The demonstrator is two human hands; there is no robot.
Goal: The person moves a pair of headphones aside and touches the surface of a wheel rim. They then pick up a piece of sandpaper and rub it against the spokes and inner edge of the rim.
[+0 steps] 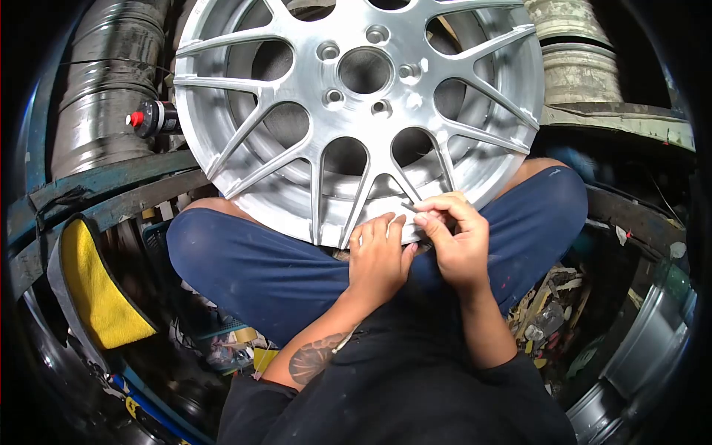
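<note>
Reachable from above across the face of the alloy wheel [356, 119], with gaps at the center bore [365, 70] and between the spokes [315, 200], though too dark beneath to judge depth. Tightest at the near edge, crowded by the left hand [377, 252] and right hand [458, 236], with only a narrow gap between. Hemmed in by the left knee [194, 233] and right knee [560, 191]. Blocked at left by the black bottle [157, 119], just beside the wheel, then by ribbed metal barrels [115, 81] and the blue rail [96, 184]; lower down, by the yellow cloth [100, 285]. Bounded at right by pale barrels [582, 74] and the dark rail [630, 222].
</note>
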